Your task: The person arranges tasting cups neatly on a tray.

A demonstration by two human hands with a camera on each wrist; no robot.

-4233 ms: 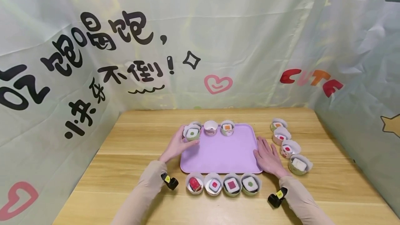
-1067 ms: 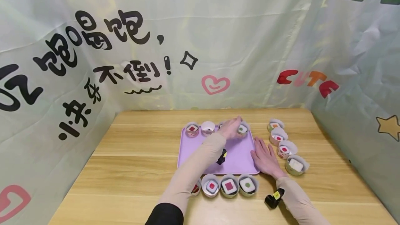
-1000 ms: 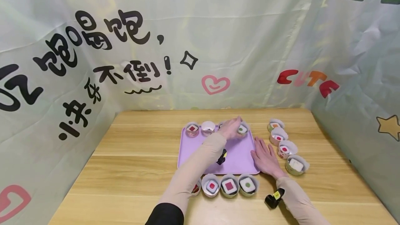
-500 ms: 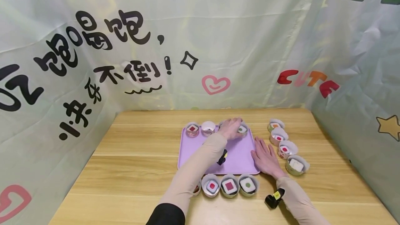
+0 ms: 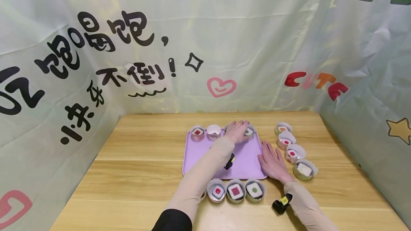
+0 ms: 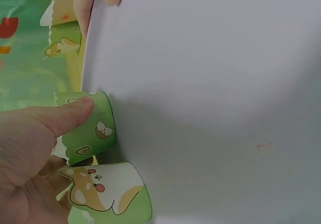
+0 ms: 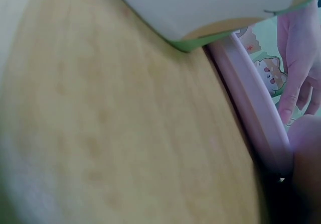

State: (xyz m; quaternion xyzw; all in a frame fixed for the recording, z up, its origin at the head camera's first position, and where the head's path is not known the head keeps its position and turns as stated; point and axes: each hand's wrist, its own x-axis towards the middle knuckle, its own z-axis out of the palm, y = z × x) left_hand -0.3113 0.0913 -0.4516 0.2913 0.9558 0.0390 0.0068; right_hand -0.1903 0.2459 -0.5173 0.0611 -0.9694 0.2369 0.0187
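A pale printed cloth (image 5: 250, 45) hangs behind the wooden worktop (image 5: 138, 174), which carries a lilac tray (image 5: 245, 168). The green paper cup (image 6: 98, 136) has a wavy rim, avocado pictures and, inside, a white block (image 5: 249, 132) with a green dot. It is at the tray's far right corner, pinched by the left hand (image 5: 237, 132). The right hand (image 5: 273, 161), fingers straight, rests at the tray's right edge, nearer the front.
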